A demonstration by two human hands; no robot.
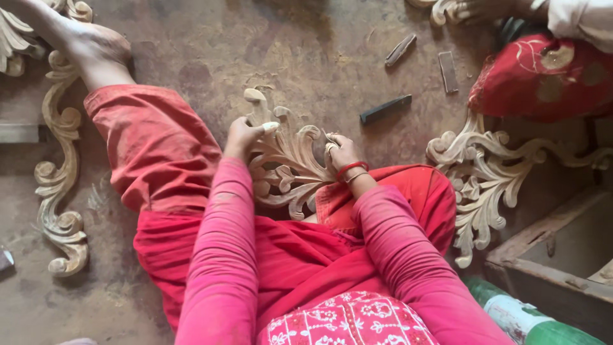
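A pale carved wooden scroll ornament (290,160) rests against my lap on the dusty floor. My left hand (244,135) grips its upper left curl, thumb pressed on the wood. At the ornament's right edge, my right hand (341,151), with red bangles on the wrist, pinches a small piece that I cannot make out. Both arms wear pink sleeves, and my red-trousered left leg stretches out to the upper left.
A long carved scroll (59,185) lies on the floor at left. Another carved piece (479,185) lies at right beside a wooden box (562,255). Dark tools (385,109) and small blocks (447,71) lie ahead. Another person in red (543,73) sits at top right.
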